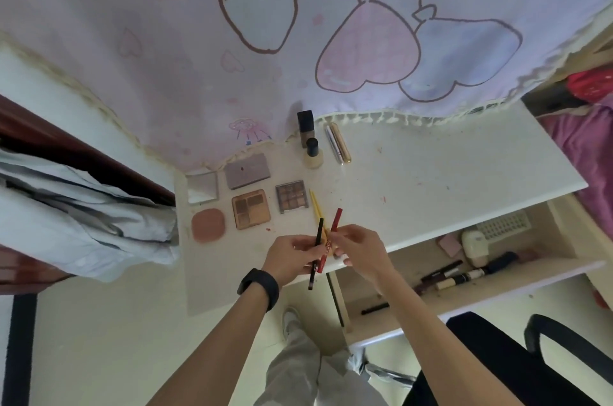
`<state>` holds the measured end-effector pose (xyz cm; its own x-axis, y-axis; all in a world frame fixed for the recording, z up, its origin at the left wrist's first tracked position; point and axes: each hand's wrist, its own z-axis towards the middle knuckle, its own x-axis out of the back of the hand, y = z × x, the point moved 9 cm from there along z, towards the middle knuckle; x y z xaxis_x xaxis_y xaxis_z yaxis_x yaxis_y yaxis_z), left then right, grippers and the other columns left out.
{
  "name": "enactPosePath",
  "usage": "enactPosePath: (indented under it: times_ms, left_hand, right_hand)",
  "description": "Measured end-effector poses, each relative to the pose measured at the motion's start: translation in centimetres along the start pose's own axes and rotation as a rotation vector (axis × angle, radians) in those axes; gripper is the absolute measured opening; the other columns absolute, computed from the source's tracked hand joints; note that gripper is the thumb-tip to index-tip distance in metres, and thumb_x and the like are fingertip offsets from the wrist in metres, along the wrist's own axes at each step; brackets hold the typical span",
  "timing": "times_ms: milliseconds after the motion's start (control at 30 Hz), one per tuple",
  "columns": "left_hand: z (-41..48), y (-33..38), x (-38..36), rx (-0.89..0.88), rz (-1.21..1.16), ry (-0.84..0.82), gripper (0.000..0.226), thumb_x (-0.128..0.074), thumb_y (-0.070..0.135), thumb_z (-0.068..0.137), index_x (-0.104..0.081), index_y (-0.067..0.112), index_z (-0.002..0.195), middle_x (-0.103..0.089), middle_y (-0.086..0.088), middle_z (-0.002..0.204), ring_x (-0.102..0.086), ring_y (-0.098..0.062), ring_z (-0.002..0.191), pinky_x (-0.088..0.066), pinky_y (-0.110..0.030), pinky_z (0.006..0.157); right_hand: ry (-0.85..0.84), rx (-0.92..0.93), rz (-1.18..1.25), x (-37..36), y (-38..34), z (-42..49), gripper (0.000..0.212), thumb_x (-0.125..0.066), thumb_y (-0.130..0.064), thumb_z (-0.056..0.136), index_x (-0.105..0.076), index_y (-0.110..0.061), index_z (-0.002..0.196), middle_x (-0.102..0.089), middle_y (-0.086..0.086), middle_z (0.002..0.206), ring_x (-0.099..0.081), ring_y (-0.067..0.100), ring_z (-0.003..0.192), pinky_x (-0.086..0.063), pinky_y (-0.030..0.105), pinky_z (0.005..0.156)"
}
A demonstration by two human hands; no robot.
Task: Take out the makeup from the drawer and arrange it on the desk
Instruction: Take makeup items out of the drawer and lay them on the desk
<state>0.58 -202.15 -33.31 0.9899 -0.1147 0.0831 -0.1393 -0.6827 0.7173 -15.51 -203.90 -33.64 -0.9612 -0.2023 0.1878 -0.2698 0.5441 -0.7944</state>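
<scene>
Printed cloth (298, 40): hearts and bows, hangs over the far table edge.
Table (447, 180): white, stained; palettes (250, 208) in rows at left, bottles (313, 153) and tubes (338, 143) farther back.
Drawer (497, 289): open at near right, makeup left inside.
Left hand (292, 259): grips black pencil (316, 253).
Right hand (361, 249): pinches red pencil (335, 223), just beside the left, above the near table edge.
Risk: the thin, crossed pencils may slip between the hands and drop to the floor.
</scene>
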Motion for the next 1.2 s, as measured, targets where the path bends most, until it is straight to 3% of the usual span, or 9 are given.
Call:
enactPosePath:
  times_ms: [300,567,633,700,800,867,967,1033,1200]
  left_hand:
    - [-0.4,3.8,-5.0,0.019,-0.111,0.045,0.017,-0.081,0.009,0.08,-0.076,0.006,0.095,-0.076,-0.011,0.093,-0.074,-0.027,0.084,-0.06,-0.037,0.082]
    - [0.5,5.4,-9.5,0.104,0.04,-0.014,0.021,-0.08,0.02,0.084,-0.076,0.008,0.1,-0.075,-0.007,0.082,-0.065,-0.007,0.054,-0.043,-0.013,0.043]
    - [1.6,6.1,-9.7,0.023,0.253,-0.023,0.025,-0.072,0.029,0.09,-0.073,0.015,0.111,-0.075,-0.002,0.099,-0.067,-0.007,0.073,-0.048,-0.016,0.055]
    - [3.1,7.4,-9.3,-0.154,0.683,0.012,0.036,-0.061,0.038,0.095,-0.064,0.024,0.128,-0.063,0.003,0.131,-0.06,-0.012,0.113,-0.049,-0.022,0.088]
    - [6.0,8.7,-9.0,-0.35,1.184,0.054,0.057,-0.045,0.043,0.101,-0.033,0.021,0.152,-0.028,-0.005,0.16,-0.021,-0.022,0.148,-0.025,-0.033,0.119]
    - [8.1,8.4,-8.7,-0.363,1.375,0.03,0.069,-0.038,0.047,0.103,-0.011,0.015,0.158,-0.005,-0.009,0.166,0.0,-0.026,0.153,-0.008,-0.04,0.124]
    - [10.7,7.2,-7.9,-0.308,1.494,0.024,0.083,-0.03,0.057,0.101,0.01,0.011,0.157,0.018,-0.012,0.164,0.016,-0.031,0.151,0.004,-0.046,0.122]
    - [12.0,6.2,-7.5,-0.288,1.505,0.0,0.088,-0.03,0.06,0.099,0.015,0.009,0.155,0.025,-0.013,0.161,0.019,-0.031,0.15,0.005,-0.047,0.122]
    - [13.0,4.9,-7.1,-0.328,1.484,-0.048,0.091,-0.03,0.061,0.099,0.02,0.008,0.154,0.028,-0.012,0.16,0.018,-0.031,0.151,-0.004,-0.046,0.124]
  right_hand:
    - [-0.034,-0.029,0.26,3.8,0.6,-3.0,0.018,-0.063,-0.029,0.099,-0.067,-0.015,0.108,-0.077,0.006,0.092,-0.075,0.023,0.084,-0.063,0.044,0.077]
    - [0.122,-0.035,0.162,8.7,2.5,-3.3,0.018,-0.07,-0.018,0.09,-0.074,-0.024,0.106,-0.076,-0.011,0.094,-0.073,0.009,0.08,-0.062,0.031,0.074]
    - [0.144,-0.063,0.143,9.3,3.0,-2.4,0.021,-0.068,-0.015,0.091,-0.073,-0.019,0.11,-0.075,-0.008,0.094,-0.072,0.016,0.073,-0.063,0.033,0.068]
    - [0.182,-0.099,0.106,10.0,3.6,-1.0,0.025,-0.068,-0.015,0.091,-0.07,-0.015,0.117,-0.074,-0.003,0.095,-0.069,0.017,0.066,-0.062,0.033,0.065]
    - [0.243,-0.109,-0.034,11.4,2.7,2.0,0.029,-0.068,-0.02,0.091,-0.069,-0.015,0.12,-0.072,-0.008,0.098,-0.068,0.009,0.069,-0.053,0.014,0.057]
    - [0.251,-0.095,-0.132,12.1,0.9,4.5,0.028,-0.066,-0.02,0.091,-0.069,-0.017,0.119,-0.072,-0.008,0.102,-0.067,0.007,0.076,-0.049,0.01,0.059]
    - [0.254,-0.089,-0.209,12.5,-2.1,8.8,0.03,-0.066,-0.019,0.088,-0.07,-0.02,0.117,-0.074,-0.004,0.104,-0.07,0.018,0.085,-0.059,0.032,0.078]
    - [0.256,-0.081,-0.24,12.4,-3.9,11.9,0.031,-0.067,-0.02,0.084,-0.069,-0.022,0.115,-0.075,-0.002,0.103,-0.071,0.021,0.086,-0.059,0.04,0.083]
    - [0.24,-0.024,-0.315,10.9,-7.6,18.2,0.028,-0.065,-0.019,0.084,-0.066,-0.023,0.113,-0.074,0.0,0.105,-0.069,0.022,0.087,-0.059,0.037,0.08]
